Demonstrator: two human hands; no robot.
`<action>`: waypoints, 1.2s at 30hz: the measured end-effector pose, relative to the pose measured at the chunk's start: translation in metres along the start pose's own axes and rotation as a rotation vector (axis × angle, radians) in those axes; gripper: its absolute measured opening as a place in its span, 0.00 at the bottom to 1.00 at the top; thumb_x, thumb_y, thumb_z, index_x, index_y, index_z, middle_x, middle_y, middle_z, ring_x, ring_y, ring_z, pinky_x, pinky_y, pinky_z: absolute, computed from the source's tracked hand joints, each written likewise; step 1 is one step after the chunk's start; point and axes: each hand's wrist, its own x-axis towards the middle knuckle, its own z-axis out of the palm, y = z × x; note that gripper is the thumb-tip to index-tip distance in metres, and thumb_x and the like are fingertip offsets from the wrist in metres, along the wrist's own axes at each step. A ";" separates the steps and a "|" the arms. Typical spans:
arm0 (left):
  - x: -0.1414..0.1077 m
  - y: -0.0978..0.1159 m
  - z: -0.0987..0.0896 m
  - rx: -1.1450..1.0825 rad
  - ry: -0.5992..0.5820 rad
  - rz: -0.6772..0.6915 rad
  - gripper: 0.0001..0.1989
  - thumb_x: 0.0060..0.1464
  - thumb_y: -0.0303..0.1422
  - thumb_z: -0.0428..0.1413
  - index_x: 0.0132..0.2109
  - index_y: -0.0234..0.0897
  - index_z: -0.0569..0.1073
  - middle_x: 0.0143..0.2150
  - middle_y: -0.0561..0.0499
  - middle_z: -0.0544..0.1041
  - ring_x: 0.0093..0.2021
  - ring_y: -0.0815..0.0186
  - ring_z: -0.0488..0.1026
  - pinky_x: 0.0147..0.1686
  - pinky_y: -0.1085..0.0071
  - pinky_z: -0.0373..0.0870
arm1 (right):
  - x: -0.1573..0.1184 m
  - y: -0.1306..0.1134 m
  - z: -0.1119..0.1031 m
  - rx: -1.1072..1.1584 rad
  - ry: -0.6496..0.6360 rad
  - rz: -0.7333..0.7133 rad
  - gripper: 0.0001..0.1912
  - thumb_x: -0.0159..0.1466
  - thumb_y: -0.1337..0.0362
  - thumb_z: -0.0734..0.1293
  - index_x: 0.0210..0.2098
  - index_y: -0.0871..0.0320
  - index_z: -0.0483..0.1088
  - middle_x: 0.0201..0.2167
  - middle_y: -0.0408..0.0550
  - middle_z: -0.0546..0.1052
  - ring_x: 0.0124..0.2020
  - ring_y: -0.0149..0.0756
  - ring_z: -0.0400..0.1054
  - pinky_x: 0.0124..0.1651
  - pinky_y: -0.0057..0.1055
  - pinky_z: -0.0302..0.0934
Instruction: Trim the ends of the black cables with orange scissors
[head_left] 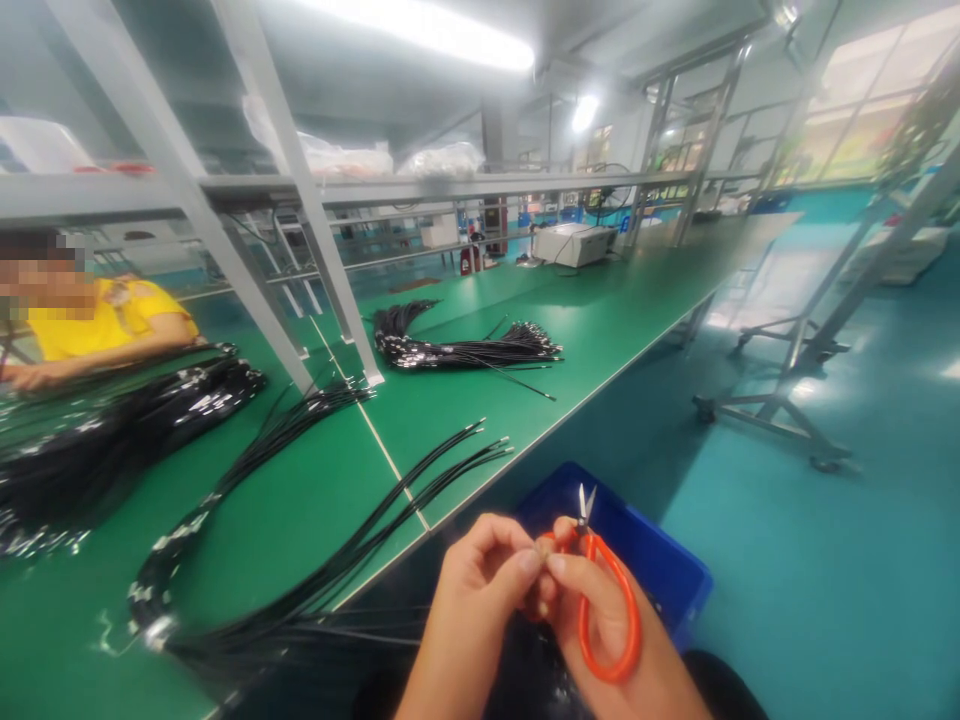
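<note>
by the blue bin (675, 575), the right hand (600, 605) holds scissors (636, 630), blades up, likely so its fingertips can pinch too. the left hand (476, 585) is pinched closed; i cannot tell on what. black cables (154, 580) lie left of the bin, probably for easy reach.

So the green counter (600, 300) is leaving a bare strip between the near black cables (442, 480) and the bundle (472, 348) behind them, so a hand could be passing there. The metal uprights (330, 250) are blocking the way left, and the shelf (480, 184) is hanging over the top.
</note>
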 end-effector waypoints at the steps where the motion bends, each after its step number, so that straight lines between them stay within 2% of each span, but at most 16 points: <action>1: 0.000 0.000 0.000 -0.023 -0.008 -0.008 0.10 0.47 0.33 0.62 0.28 0.34 0.69 0.21 0.54 0.73 0.21 0.73 0.66 0.24 0.77 0.62 | 0.000 -0.001 0.000 0.000 0.005 -0.004 0.08 0.46 0.66 0.74 0.25 0.57 0.73 0.21 0.42 0.72 0.24 0.30 0.64 0.31 0.26 0.62; 5: -0.002 0.004 0.000 -0.100 0.027 -0.017 0.09 0.47 0.33 0.61 0.28 0.35 0.69 0.21 0.56 0.72 0.22 0.73 0.67 0.25 0.76 0.64 | 0.000 0.000 0.001 0.025 0.056 0.005 0.08 0.44 0.68 0.74 0.25 0.57 0.73 0.21 0.42 0.73 0.23 0.29 0.63 0.30 0.25 0.63; 8: -0.004 0.007 0.002 -0.046 0.079 0.038 0.07 0.48 0.33 0.60 0.31 0.35 0.70 0.21 0.56 0.73 0.21 0.72 0.68 0.25 0.77 0.65 | 0.002 0.001 0.002 0.044 0.078 0.020 0.10 0.43 0.68 0.75 0.26 0.57 0.74 0.22 0.42 0.73 0.23 0.29 0.64 0.29 0.26 0.63; 13: 0.001 0.006 0.000 0.059 0.004 0.032 0.09 0.48 0.33 0.61 0.29 0.36 0.68 0.21 0.56 0.72 0.21 0.73 0.66 0.23 0.77 0.63 | 0.003 0.001 0.006 0.031 0.048 0.016 0.08 0.43 0.68 0.75 0.24 0.58 0.74 0.20 0.42 0.72 0.23 0.30 0.63 0.28 0.26 0.63; 15: 0.002 0.005 -0.005 0.130 0.030 0.062 0.07 0.49 0.33 0.58 0.29 0.37 0.68 0.22 0.56 0.70 0.21 0.72 0.66 0.24 0.76 0.65 | 0.003 0.001 0.006 0.039 0.051 0.011 0.08 0.43 0.69 0.74 0.24 0.58 0.74 0.20 0.42 0.73 0.23 0.30 0.64 0.29 0.26 0.63; 17: 0.001 0.005 -0.013 0.314 0.133 0.189 0.03 0.51 0.32 0.56 0.31 0.38 0.69 0.25 0.55 0.70 0.25 0.70 0.68 0.27 0.75 0.66 | 0.003 0.001 0.005 0.058 0.058 0.007 0.09 0.43 0.69 0.74 0.25 0.57 0.74 0.22 0.43 0.74 0.23 0.30 0.64 0.29 0.26 0.63; 19: -0.002 0.006 -0.019 0.616 0.239 0.416 0.02 0.52 0.29 0.54 0.35 0.39 0.72 0.31 0.53 0.72 0.30 0.68 0.70 0.32 0.74 0.68 | 0.004 0.003 0.004 0.072 0.066 0.008 0.10 0.43 0.69 0.75 0.26 0.57 0.74 0.23 0.43 0.74 0.23 0.29 0.65 0.28 0.26 0.63; 22: -0.006 0.008 -0.023 1.043 0.254 0.699 0.11 0.53 0.25 0.53 0.40 0.43 0.75 0.42 0.49 0.73 0.37 0.65 0.72 0.36 0.72 0.69 | 0.006 0.004 0.004 0.090 0.079 0.019 0.11 0.42 0.70 0.76 0.26 0.57 0.74 0.22 0.42 0.74 0.23 0.29 0.65 0.28 0.25 0.63; 24: -0.007 0.008 -0.021 1.178 0.247 0.754 0.11 0.53 0.26 0.54 0.39 0.44 0.78 0.43 0.47 0.74 0.35 0.64 0.73 0.35 0.71 0.70 | 0.007 0.005 0.005 0.100 0.072 0.022 0.11 0.43 0.70 0.76 0.26 0.57 0.74 0.22 0.43 0.74 0.24 0.30 0.66 0.28 0.25 0.64; 27: -0.006 0.010 -0.019 1.242 0.281 0.750 0.08 0.50 0.28 0.57 0.31 0.45 0.80 0.41 0.47 0.76 0.29 0.65 0.72 0.31 0.71 0.68 | 0.006 0.005 0.006 0.115 0.048 0.022 0.09 0.44 0.70 0.75 0.26 0.58 0.74 0.23 0.43 0.75 0.25 0.31 0.66 0.29 0.25 0.64; 29: -0.007 0.012 -0.020 1.255 0.303 0.723 0.08 0.50 0.28 0.57 0.28 0.44 0.79 0.41 0.46 0.76 0.31 0.63 0.73 0.32 0.70 0.68 | 0.004 0.004 0.007 0.127 0.035 0.017 0.09 0.44 0.70 0.75 0.25 0.57 0.74 0.22 0.42 0.74 0.24 0.30 0.65 0.28 0.24 0.64; 31: -0.008 0.015 -0.021 1.187 0.300 0.641 0.07 0.51 0.28 0.56 0.29 0.42 0.78 0.41 0.45 0.76 0.34 0.61 0.74 0.34 0.71 0.68 | 0.004 0.004 0.008 0.127 0.025 0.003 0.09 0.44 0.70 0.74 0.25 0.57 0.74 0.22 0.42 0.73 0.23 0.30 0.65 0.28 0.25 0.64; 33: -0.010 0.016 -0.022 1.027 0.221 0.477 0.06 0.52 0.29 0.55 0.34 0.42 0.77 0.37 0.47 0.77 0.35 0.60 0.74 0.33 0.71 0.68 | 0.004 0.004 0.010 0.122 0.022 -0.012 0.08 0.44 0.69 0.74 0.25 0.56 0.74 0.21 0.42 0.73 0.22 0.29 0.64 0.29 0.25 0.64; 36: -0.011 0.012 -0.021 0.722 0.036 0.237 0.04 0.53 0.31 0.56 0.36 0.40 0.75 0.32 0.49 0.78 0.33 0.62 0.74 0.34 0.71 0.70 | 0.006 0.004 0.011 0.132 0.033 -0.027 0.07 0.44 0.69 0.74 0.23 0.57 0.75 0.20 0.41 0.73 0.23 0.28 0.64 0.30 0.22 0.64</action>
